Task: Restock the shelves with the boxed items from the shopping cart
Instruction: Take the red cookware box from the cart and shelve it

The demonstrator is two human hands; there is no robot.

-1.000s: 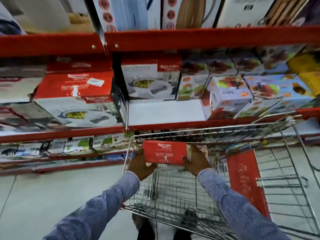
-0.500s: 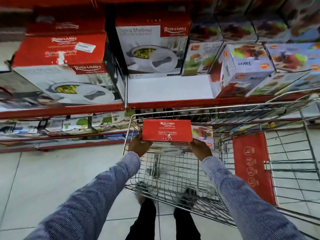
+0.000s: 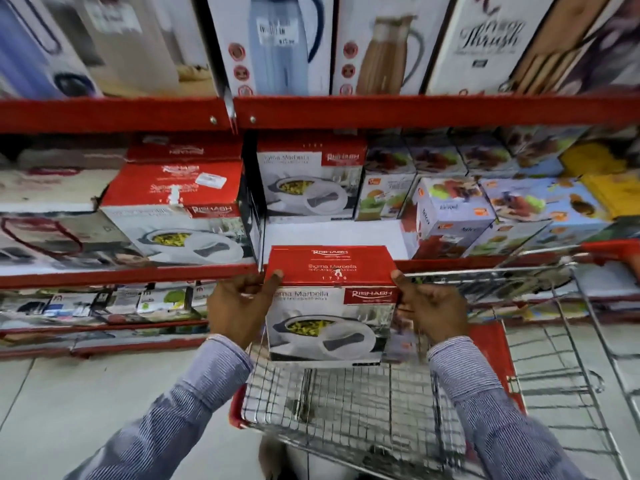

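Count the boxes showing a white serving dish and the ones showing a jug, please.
Serving-dish boxes: 3, counting the held box
Jug boxes: 2, one blue jug and one brown
Total: 5; the blurred boxes at far left are not counted.

Two hands held one red-topped box; three matching boxes sat on the shelf, and one cart stood below.
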